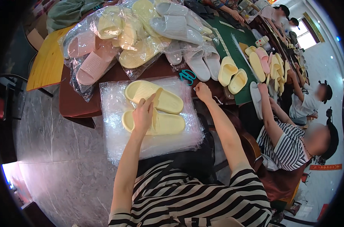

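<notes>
Two pale yellow slippers, an upper slipper point(168, 101) and a lower slipper point(168, 124), lie side by side on a stack of clear plastic bags point(115, 145) in front of me. My left hand point(143, 115) is over the pair, its index finger stretched toward the upper slipper's ribbed strap; the hand covers part of the lower slipper. To the right of the bags, my right hand point(203, 92) is closed, fingers pinched together. A small whitish bit shows at its fingertips, too small to name. Teal-handled scissors point(187, 76) lie just beyond that hand.
Bagged slippers point(175, 28) in yellow, pink and grey pile up across the dark red table point(75, 100). An unbagged yellow pair point(232, 73) stands at the right, by a green mat point(236, 41). A co-worker in stripes point(287, 140) handles a light grey slipper point(256, 100).
</notes>
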The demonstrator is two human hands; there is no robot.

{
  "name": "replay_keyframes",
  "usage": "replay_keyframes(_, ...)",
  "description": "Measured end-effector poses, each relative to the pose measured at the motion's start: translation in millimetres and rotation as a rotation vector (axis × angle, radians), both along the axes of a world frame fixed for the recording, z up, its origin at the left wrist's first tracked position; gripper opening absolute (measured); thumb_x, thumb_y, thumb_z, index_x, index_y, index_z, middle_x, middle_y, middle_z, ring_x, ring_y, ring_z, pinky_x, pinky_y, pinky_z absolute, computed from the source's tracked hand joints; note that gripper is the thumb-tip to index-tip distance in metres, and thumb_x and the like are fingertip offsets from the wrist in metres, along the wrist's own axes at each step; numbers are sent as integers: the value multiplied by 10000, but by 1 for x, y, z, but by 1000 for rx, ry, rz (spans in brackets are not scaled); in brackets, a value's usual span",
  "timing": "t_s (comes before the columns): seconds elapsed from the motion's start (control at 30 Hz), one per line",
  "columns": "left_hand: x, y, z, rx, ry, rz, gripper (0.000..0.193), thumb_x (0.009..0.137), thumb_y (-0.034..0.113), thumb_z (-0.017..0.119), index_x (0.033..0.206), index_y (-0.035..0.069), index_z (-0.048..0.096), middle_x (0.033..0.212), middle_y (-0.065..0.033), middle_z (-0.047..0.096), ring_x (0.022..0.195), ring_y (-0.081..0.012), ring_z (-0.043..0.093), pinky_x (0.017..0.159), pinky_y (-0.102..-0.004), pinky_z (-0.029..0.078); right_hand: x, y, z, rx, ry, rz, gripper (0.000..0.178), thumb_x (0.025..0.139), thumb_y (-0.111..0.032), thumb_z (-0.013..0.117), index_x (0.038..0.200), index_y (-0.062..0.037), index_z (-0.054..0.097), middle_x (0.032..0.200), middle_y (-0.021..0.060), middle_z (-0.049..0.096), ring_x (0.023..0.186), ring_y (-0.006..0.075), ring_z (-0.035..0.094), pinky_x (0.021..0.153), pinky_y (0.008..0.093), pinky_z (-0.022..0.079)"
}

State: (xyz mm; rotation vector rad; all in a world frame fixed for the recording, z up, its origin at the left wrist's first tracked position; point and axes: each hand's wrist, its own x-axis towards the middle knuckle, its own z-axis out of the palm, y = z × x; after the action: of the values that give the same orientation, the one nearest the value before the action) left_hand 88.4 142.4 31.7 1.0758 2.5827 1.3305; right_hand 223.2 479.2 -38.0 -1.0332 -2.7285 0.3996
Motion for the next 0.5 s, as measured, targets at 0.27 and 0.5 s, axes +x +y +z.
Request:
replay_keyframes(0.27, -13, -3, 16, 128, 14, -71, 352, 1015, 182, 480, 1363, 166, 528, 880, -139, 618, 748, -358, 617, 657, -448, 502, 2, -68, 85, -415, 465, 70, 68, 898, -47, 640, 920, 3, 601, 835, 56, 662, 709, 129, 635, 619, 284, 514)
replay_keyframes(0.5, 5, 1, 78, 198, -354, -70, 328, 1046, 157, 415, 1359, 111, 502, 720, -145, 562, 670, -257, 580, 620, -388, 471, -5, -221, 167, -1154, 199, 371, 408, 896, -102, 669, 1278, -29, 546, 979, 47, 688, 720, 91, 607, 676, 242, 505)
